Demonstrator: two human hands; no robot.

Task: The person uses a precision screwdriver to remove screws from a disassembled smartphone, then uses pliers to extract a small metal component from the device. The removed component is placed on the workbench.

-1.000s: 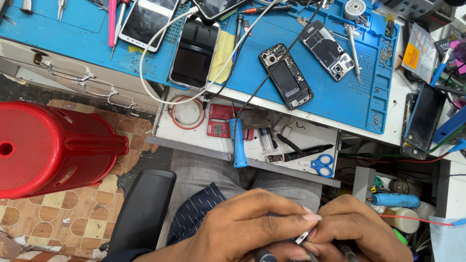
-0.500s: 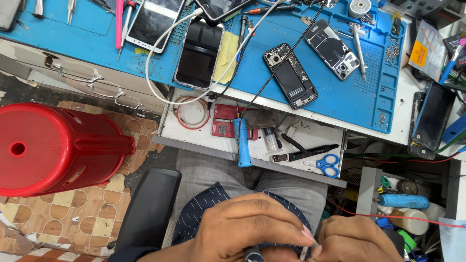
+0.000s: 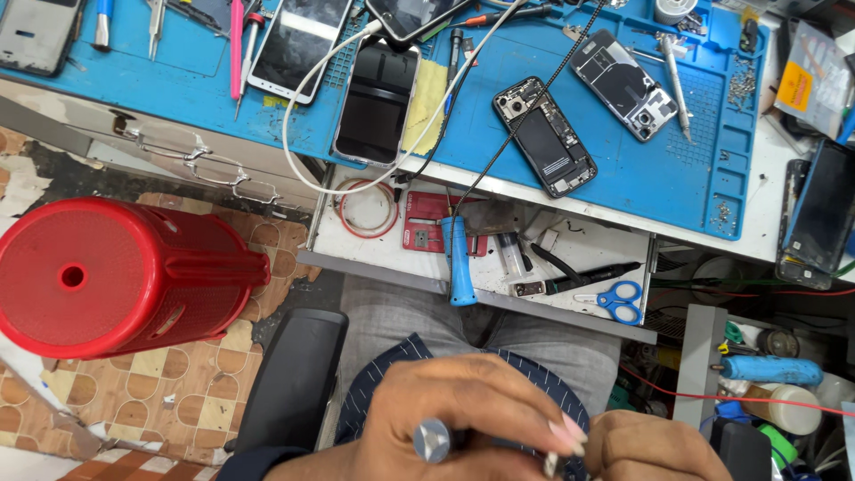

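Low in the head view, over the lap, the left hand (image 3: 472, 419) is curled around a slim screwdriver (image 3: 436, 440) whose grey metal end cap faces the camera; its fingers (image 3: 567, 434) pinch narrow near the tip. The right hand (image 3: 655, 448) meets it fingertip to fingertip, and a small pale part (image 3: 551, 462) shows between them. The frame edge cuts both hands off, so what the right fingers grip cannot be told.

Judging from how things lie, the work is mid-way. On the blue mat (image 3: 623, 169) covering the worktop, two opened phones lie face down with backs off: one near the middle (image 3: 544, 135), another further right (image 3: 623, 85). Loose screws (image 3: 737, 85) sit in the mat's tray slots, so disassembly seems done, while reassembly looks open. Two more phones with dark screens (image 3: 377, 102) (image 3: 298, 42) lie to the left, the second with a white cable (image 3: 307, 98) plugged in.

Below, an open drawer (image 3: 570, 267) holds a blue-handled tool (image 3: 459, 263), scissors (image 3: 619, 300) and a red coil (image 3: 367, 207). A red plastic stool (image 3: 116, 276) stands on the tiled floor to the left
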